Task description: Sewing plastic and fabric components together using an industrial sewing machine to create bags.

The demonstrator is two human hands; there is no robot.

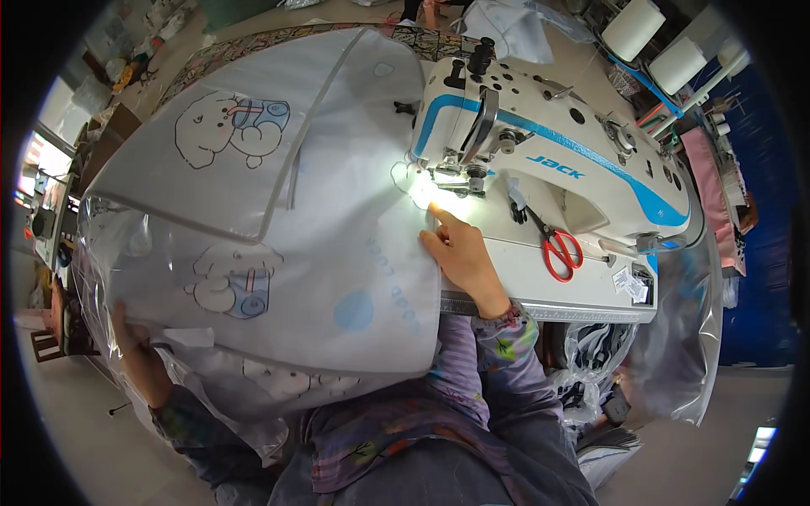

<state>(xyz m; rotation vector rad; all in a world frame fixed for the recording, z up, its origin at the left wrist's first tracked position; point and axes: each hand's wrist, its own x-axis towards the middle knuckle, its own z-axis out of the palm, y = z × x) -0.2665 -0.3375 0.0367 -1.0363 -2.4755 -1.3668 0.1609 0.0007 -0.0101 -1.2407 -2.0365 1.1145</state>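
Observation:
A large white sheet of cloth (337, 244), printed with pale cartoon dogs and blue drops, spreads across the sewing machine's bed and hangs toward my lap. A bordered panel (295, 101) of the same print lies over its upper left. My right hand (464, 261) rests at the cloth's right edge, index finger stretched toward the lit needle area and thumb apart. The white and blue sewing machine (540, 143) stands over that edge; glare hides the needle tip. At the cloth's left side is my left hand (142, 354), one finger pointing up; its other fingers are unclear.
Red-handled scissors (561, 253) lie on the machine bed beside a small label (629, 285). White thread cones (633, 29) stand at the upper right. Clear plastic (679, 337) drapes off the table's right side, and plastic bags (591, 354) hang below it.

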